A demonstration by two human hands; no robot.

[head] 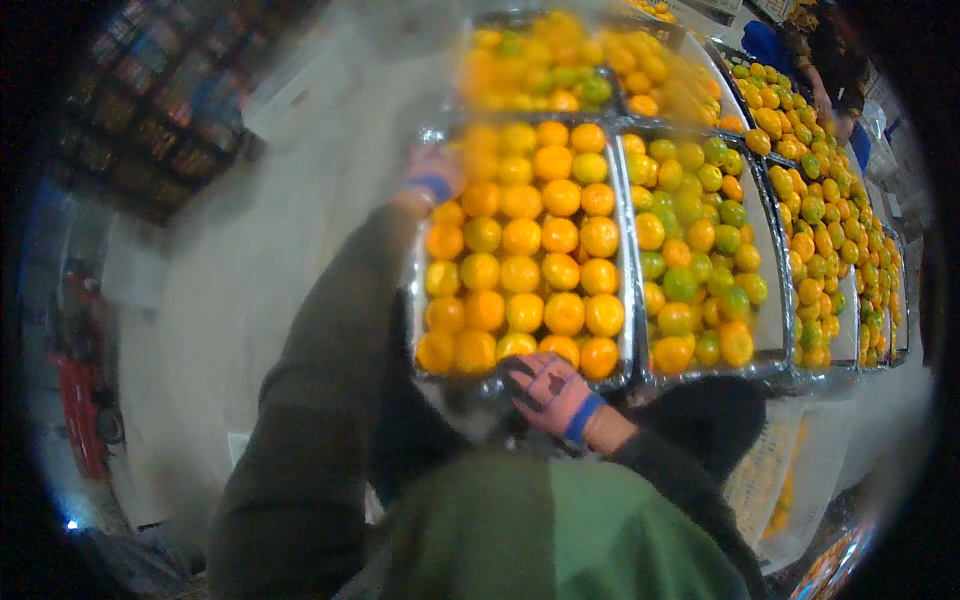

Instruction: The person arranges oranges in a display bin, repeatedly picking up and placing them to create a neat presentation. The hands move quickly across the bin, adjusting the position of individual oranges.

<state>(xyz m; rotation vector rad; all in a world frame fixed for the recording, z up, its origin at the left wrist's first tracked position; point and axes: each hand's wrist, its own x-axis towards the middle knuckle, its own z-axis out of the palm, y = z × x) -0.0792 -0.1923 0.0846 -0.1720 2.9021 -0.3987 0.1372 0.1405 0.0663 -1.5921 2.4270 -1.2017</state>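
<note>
Before me is a shallow tray (625, 247) lined with shiny plastic, filled with rows of orange and yellow-orange mandarins (520, 235). My left hand (436, 166), in a pink glove with a blue cuff, is at the tray's left side towards the far end; blur hides its fingers. At the near rim is my right hand (553, 393) in a matching glove with dark fingertips. Its fingers curl over the rim beside the front row of fruit, gripping the tray's edge.
More lined trays adjoin on the right, one with green and orange mandarins (701, 247). Another fruit tray (529, 67) stands beyond mine. At upper right, a person's hand (823, 101) is near fruit. Stacked dark crates (161, 112) are at upper left, a red machine (80, 397) at left.
</note>
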